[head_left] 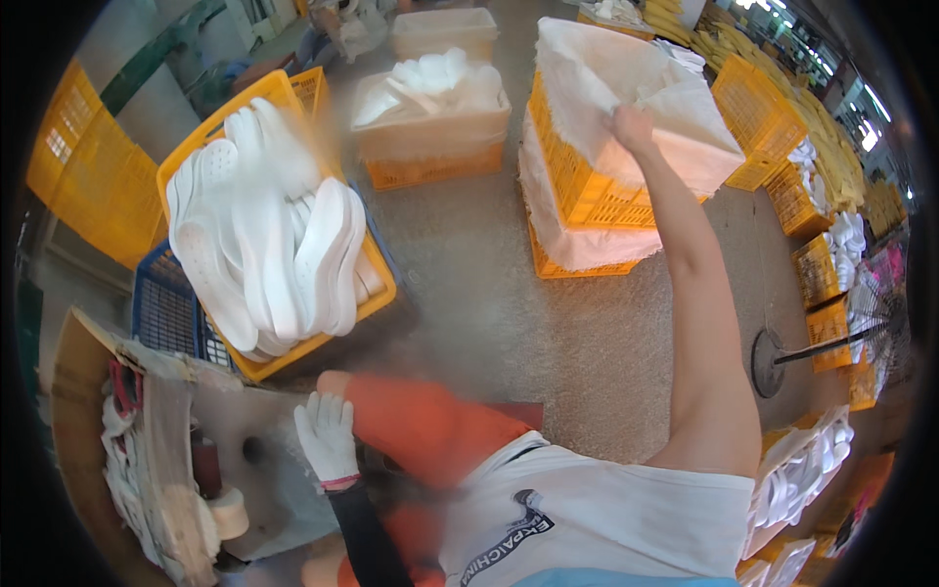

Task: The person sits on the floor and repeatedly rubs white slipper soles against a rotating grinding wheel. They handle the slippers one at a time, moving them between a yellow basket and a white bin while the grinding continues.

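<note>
My right hand (631,127), bare, reaches far forward with its fingers closed on a white cloth liner (587,68). The liner drapes over the rim of a stacked yellow crate (585,186), and its inside is mostly covered by folds. Lower left, my left hand (326,437) wears a white glove and holds nothing, its fingers stretched out beside my knee above a grey work surface (269,489). White shoe soles (259,240) fill a tilted yellow crate (381,284) just beyond that hand. Beneath this crate sits a blue crate (166,298).
A lined bin (430,142) of white pieces stands ahead, with another pale bin (445,29) behind it. Along the right are a standing fan (768,362), yellow crates (758,117) and bags of white soles (802,465). A cardboard box (83,391) edges the left.
</note>
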Tool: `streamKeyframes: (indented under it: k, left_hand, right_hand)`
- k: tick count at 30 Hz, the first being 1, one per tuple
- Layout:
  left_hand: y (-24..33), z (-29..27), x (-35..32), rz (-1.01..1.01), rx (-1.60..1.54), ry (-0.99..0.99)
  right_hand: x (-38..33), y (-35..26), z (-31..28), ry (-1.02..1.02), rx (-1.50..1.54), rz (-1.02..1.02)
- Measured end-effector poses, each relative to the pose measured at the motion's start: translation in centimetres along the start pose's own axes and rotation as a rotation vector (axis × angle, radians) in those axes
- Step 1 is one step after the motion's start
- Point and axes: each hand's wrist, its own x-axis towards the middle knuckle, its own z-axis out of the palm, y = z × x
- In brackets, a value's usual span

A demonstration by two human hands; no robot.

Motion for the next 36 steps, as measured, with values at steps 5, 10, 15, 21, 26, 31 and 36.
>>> streamKeyframes:
  k: [5,10,15,21,26,31,36]
  left_hand:
    - [-2.3,4.9,-2.7,0.134,0.371,-0.146]
    - [-10.7,11.8,0.2,0.166,0.450,-0.401]
    - [-16.9,13.2,4.6,0.111,0.848,-0.467]
    - [-15.5,9.2,9.8,0.003,0.654,-0.403]
    - [-15.5,8.4,9.9,-0.027,0.409,-0.527]
    - [-14.9,8.6,8.0,-0.088,0.669,-0.333]
    - [-12.7,9.1,7.8,0.001,0.544,0.016]
  right_hand:
    - [-4.3,-6.7,-7.0,0.136,0.088,-0.082]
    - [-24.8,-19.9,-8.2,-0.141,0.077,-0.391]
    - [-36.3,-30.5,-6.6,-0.530,0.269,-0.619]
    - [-36.4,-38.9,-7.0,-0.413,0.355,-0.681]
    - [-33.9,-39.8,-3.3,-0.411,0.295,-0.773]
    - [-30.9,-41.1,-0.5,-0.425,0.345,-0.849]
    - [-27.4,-43.7,-1.0,-0.415,0.370,-0.813]
